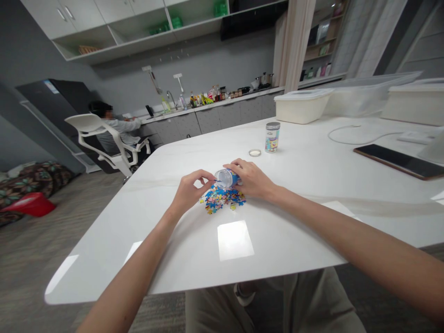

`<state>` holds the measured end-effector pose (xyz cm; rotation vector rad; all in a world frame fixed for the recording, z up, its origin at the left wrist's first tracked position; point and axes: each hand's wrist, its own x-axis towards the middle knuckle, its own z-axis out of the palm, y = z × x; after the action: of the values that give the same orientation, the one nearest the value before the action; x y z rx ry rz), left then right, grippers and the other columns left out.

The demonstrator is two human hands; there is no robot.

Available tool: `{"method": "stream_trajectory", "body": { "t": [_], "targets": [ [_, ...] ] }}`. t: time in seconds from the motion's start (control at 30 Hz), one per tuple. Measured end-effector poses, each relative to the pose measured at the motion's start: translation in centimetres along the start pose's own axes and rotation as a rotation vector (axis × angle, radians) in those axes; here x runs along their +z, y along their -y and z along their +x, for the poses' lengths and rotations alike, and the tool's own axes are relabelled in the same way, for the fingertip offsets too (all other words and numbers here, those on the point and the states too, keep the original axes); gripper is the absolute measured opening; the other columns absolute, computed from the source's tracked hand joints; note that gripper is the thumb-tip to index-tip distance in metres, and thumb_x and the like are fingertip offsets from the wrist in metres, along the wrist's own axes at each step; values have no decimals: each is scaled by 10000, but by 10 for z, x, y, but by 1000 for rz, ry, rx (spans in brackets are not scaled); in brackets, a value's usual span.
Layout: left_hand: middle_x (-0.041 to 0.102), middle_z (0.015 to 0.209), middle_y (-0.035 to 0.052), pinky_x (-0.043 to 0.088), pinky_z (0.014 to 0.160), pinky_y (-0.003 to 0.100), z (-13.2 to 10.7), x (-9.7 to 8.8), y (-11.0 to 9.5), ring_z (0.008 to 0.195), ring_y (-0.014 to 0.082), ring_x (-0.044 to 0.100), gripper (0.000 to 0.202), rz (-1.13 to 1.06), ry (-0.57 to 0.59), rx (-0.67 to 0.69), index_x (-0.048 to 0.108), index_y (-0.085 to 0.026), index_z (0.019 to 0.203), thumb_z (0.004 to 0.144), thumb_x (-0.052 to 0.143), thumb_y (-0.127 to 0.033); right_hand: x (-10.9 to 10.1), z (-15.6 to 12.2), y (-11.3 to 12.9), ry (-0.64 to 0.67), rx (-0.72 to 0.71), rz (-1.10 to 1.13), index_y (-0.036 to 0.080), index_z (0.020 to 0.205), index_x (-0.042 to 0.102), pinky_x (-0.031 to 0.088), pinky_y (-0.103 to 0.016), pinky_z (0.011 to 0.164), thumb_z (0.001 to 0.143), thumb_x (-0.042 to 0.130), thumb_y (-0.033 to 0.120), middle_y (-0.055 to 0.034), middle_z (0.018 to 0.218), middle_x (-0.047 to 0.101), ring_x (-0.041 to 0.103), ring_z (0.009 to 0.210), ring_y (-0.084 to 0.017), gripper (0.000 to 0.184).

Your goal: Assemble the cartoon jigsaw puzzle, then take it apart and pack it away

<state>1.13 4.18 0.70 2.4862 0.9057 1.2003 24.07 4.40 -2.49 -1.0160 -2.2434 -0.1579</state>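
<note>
A printed plastic tube (227, 178) lies tilted on its side above the table, its clear open end facing left. My right hand (250, 179) wraps its far end, and the fingertips of my left hand (191, 190) pinch the rim at its mouth. Below them, a loose pile of small multicoloured jigsaw pieces (222, 199) lies on the white marble-look table (222, 240). Farther back stands a similar printed canister (272, 137) with a metal-coloured top, beside a small round lid (255, 152). The tube's inside is hard to see.
A black tablet or phone (398, 160) lies at the right, near a white cable (360, 136). White lidded storage boxes (303, 105) stand along the far table edge. Behind the table, a seated person (114, 132) faces a kitchen counter (208, 104).
</note>
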Motion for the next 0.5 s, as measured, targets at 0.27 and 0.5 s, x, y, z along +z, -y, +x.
{"method": "stream_trajectory", "body": {
  "t": [0.27, 0.5],
  "targets": [
    [602, 890, 34, 492, 710, 282, 1, 5, -7, 819, 145, 583, 137, 91, -17, 126, 687, -222, 842, 896, 562, -222, -1, 1, 5, 26, -1, 45, 236, 1360, 427, 435, -459, 864, 748, 676, 162, -113, 1173, 550, 530, 1033, -281, 665],
    [555, 796, 23, 441, 660, 281, 1, -8, 5, 710, 147, 516, 102, 261, -24, -37, 565, -196, 920, 898, 477, -240, -2, 1, 4, -14, 125, 169, 224, 1380, 365, 446, -481, 890, 724, 694, 196, -117, 1165, 570, 547, 1049, -295, 735]
  ]
}}
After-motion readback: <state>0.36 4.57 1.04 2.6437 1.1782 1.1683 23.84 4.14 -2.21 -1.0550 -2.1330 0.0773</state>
